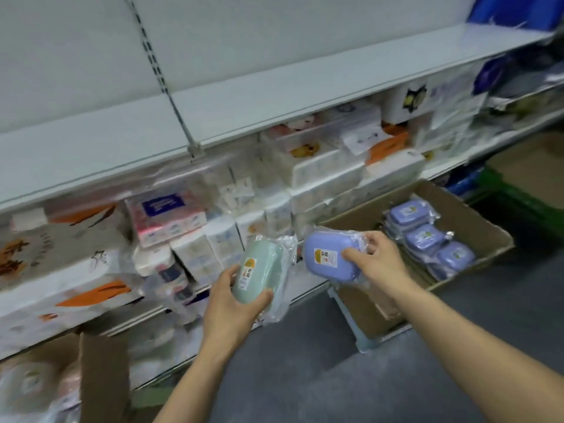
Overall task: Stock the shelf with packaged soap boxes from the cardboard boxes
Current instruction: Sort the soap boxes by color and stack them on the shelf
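flanking tissue packs (171, 215), purple-soap carton (488, 236)

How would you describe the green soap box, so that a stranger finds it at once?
Start at the open cardboard box on the right, then look left to the two hands. The left hand grips the green soap box; the one beside it, and those in the box, are purple.

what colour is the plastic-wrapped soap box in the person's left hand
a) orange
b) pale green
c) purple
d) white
b: the left hand grips a pale green plastic-wrapped soap box, while the right hand holds the purple plastic-wrapped soap box near the open brown cardboard box.
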The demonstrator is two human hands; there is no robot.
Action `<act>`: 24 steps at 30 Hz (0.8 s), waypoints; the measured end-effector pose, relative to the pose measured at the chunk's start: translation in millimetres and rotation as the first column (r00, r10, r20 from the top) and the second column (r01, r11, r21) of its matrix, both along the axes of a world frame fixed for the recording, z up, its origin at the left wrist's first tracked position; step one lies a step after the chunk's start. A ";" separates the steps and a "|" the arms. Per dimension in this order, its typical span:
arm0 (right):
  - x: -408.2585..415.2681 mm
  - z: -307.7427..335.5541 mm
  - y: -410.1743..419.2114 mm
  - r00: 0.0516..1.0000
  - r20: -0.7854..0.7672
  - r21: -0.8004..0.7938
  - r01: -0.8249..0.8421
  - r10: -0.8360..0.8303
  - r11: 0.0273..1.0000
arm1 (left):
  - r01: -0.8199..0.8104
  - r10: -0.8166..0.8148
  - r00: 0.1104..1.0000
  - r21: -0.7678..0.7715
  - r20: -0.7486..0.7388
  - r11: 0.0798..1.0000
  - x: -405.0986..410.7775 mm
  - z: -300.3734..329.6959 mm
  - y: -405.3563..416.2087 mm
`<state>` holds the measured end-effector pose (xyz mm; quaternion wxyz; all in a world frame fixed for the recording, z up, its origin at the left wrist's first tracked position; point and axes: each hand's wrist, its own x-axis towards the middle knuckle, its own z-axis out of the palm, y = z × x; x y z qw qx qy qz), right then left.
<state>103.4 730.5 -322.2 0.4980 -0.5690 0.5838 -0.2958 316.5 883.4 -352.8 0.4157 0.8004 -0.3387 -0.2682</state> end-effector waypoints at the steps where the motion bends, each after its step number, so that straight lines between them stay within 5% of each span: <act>1: -26.0 -3.6 -20.8 1.000 -0.016 0.012 0.010 -0.009 1.000 | 0.009 -0.009 1.000 -0.003 -0.013 1.000 -22.9 -3.9 -22.7; 14: -210.9 -91.8 -182.7 0.972 -0.234 0.188 0.072 -0.027 0.980 | 0.208 -0.219 0.973 0.144 0.067 0.967 -174.3 -57.0 -196.7; 24: -245.9 -164.4 -303.1 0.975 -0.224 0.300 0.082 -0.013 0.950 | 0.439 -0.529 0.841 0.426 0.116 0.791 -207.4 -156.3 -293.6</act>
